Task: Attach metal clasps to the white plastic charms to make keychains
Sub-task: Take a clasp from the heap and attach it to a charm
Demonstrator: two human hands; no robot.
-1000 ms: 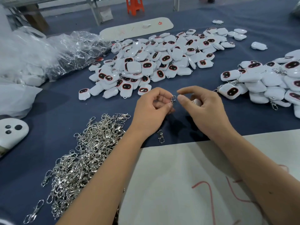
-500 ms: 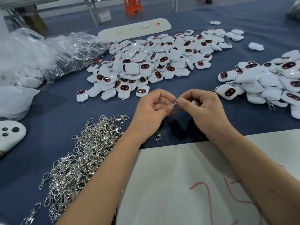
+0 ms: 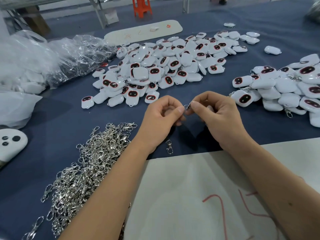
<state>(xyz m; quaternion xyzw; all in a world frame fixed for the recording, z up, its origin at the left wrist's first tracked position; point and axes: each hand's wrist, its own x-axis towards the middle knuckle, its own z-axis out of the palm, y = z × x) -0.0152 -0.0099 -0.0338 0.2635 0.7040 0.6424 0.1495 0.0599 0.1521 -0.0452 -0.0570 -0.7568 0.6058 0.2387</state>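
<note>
My left hand (image 3: 161, 116) pinches a small metal clasp (image 3: 186, 107) between thumb and forefinger above the blue cloth. My right hand (image 3: 218, 115) meets it fingertip to fingertip and curls round a white charm (image 3: 209, 108), mostly hidden in the palm. A big heap of loose silver clasps (image 3: 86, 167) lies at the lower left. A single clasp (image 3: 169, 146) lies between my wrists. Plain white charms with dark red-rimmed faces are piled in the middle (image 3: 164, 66). Charms with clasps on them are piled at the right (image 3: 284, 87).
A white sheet with red marks (image 3: 199, 196) covers the near table. Crumpled clear plastic bags (image 3: 52, 56) sit at the far left. A white device with dark dots (image 3: 10, 144) lies at the left edge. A white oblong board (image 3: 143, 32) and an orange stool (image 3: 142, 6) are beyond.
My two hands have come together: a second ago there was a small gap between the fingertips, now they touch at the clasp. The view has shifted slightly.
</note>
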